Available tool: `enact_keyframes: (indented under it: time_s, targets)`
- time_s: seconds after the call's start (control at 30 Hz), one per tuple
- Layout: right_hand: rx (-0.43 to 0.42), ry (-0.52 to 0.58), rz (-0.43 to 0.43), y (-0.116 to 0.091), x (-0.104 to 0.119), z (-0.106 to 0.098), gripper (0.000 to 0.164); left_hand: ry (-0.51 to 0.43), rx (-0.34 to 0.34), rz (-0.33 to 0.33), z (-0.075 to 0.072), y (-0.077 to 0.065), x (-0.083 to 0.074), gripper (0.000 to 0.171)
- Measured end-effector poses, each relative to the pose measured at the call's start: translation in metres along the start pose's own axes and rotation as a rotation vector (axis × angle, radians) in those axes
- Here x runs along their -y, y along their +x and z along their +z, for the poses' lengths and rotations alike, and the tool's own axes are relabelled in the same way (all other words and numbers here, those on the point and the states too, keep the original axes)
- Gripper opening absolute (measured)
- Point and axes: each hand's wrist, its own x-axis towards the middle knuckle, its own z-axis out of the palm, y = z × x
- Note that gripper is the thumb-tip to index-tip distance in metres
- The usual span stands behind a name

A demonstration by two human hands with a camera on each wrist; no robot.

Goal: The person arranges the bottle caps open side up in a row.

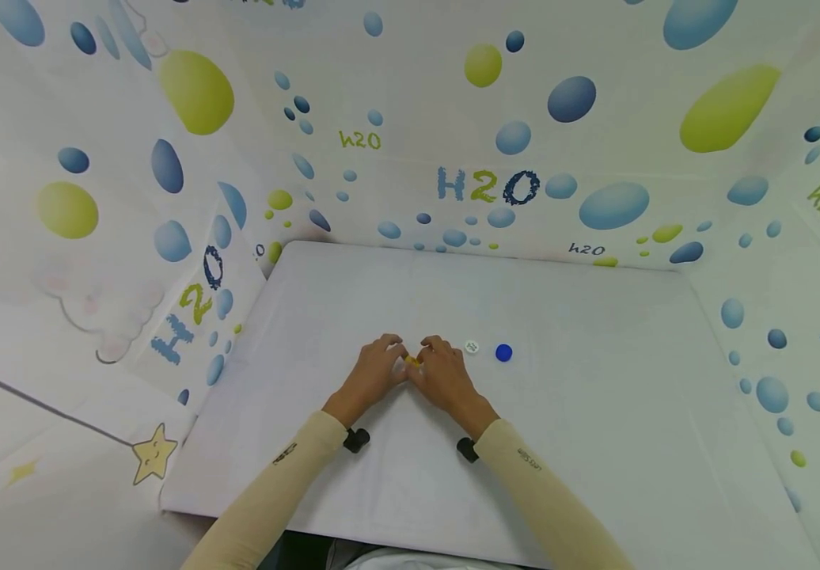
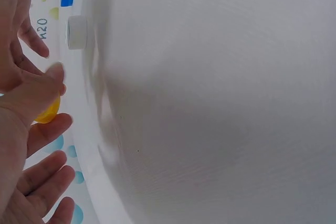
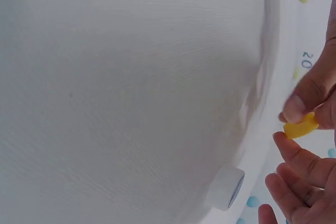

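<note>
Two hands meet over the table (image 1: 581, 427), with one yellow piece (image 3: 301, 126) between them. Left hand (image 1: 379, 368): grip narrow; thumb (image 2: 38, 92) and index finger (image 2: 48, 132) pinch the yellow piece, other fingers spread loosely below it in the left wrist view. Right hand (image 1: 446, 376): grip also narrow; its thumb lies against the near face of the yellow piece, and its index fingertip stands at the lower edge in the right wrist view. Whether that fingertip presses or only touches cannot be told.

Governing relation: the yellow piece sits at the meeting point of both grips, to the right of the left hand and to the left of the right hand. Neither hand is clearly nearer. In the right wrist view it shows as a short curved strip, tilted, with the long side running across the gap between thumb and index finger. Fingers cover the remainder, so its full outline is not visible. Clearance between yellow piece and table cannot be confirmed.

Adjacent parts: the white disc (image 1: 472, 347) lies flat on the table, just beside the right hand on its outer side. The blue disc (image 1: 503, 353) lies farther right, near the white disc but apart from it. Of the two hands, the right is nearer to both discs
</note>
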Motion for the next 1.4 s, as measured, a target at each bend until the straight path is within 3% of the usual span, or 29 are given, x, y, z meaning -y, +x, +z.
enact_keyframes:
  time_s: [0.57,0.73,1.1,1.4]
  targets:
    - [-0.064,0.069,0.066,0.0,0.005,-0.007,0.03,-0.016,-0.066,-0.011,-0.004,0.0,-0.008,0.029]
    - [-0.105,0.081,0.025,-0.001,0.0,-0.005,0.022,-0.012,-0.063,-0.004,-0.004,0.002,-0.007,0.027]
    - [-0.145,0.049,-0.098,-0.003,-0.007,-0.005,0.029,0.004,-0.036,-0.003,-0.008,0.002,-0.006,0.029]
    - [-0.092,-0.006,-0.087,-0.003,-0.009,-0.003,0.031,0.027,-0.014,-0.014,-0.005,0.004,-0.004,0.028]
